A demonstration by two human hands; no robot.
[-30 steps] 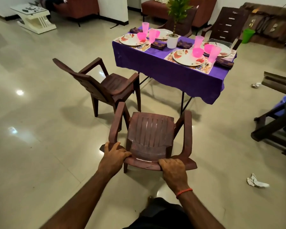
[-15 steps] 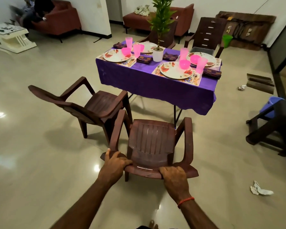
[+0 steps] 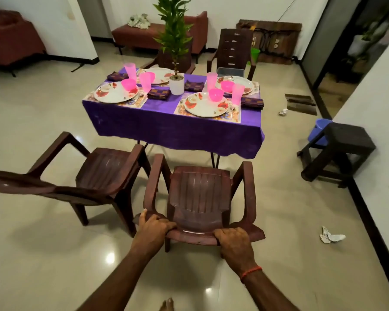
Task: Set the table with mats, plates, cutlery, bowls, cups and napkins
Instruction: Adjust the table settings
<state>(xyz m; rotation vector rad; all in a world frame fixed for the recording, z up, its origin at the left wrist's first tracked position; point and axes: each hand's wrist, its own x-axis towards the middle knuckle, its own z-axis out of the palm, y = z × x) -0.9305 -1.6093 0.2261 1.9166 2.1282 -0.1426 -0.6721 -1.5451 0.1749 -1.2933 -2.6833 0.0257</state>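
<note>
Chair (image 3: 199, 194) is stood on the floor (image 3: 43, 254), right of a second chair (image 3: 103, 173) and near the laid table (image 3: 173, 129). Its top rail (image 3: 193, 236) is gripped by the left hand (image 3: 154, 227) and the right hand (image 3: 233, 240), fingers (image 3: 167, 226) curled over it. It is judged light, stiff, smooth plastic, best held at that rail and slid gently.

A glossy pale tile floor (image 3: 43, 254) mirrors small spots of light. White walls (image 3: 234, 7) close the far end, with a red-brown armchair (image 3: 11, 39) at the left and a matching bench (image 3: 144, 34) farther back. A brown plastic chair (image 3: 198, 194) faces a purple-draped table (image 3: 173, 129), a 2nd chair (image 3: 103, 173) just beside it on the left, a 3rd chair (image 3: 234, 48) beyond the table. A dark stool (image 3: 341, 149) stands near the right wall.
</note>
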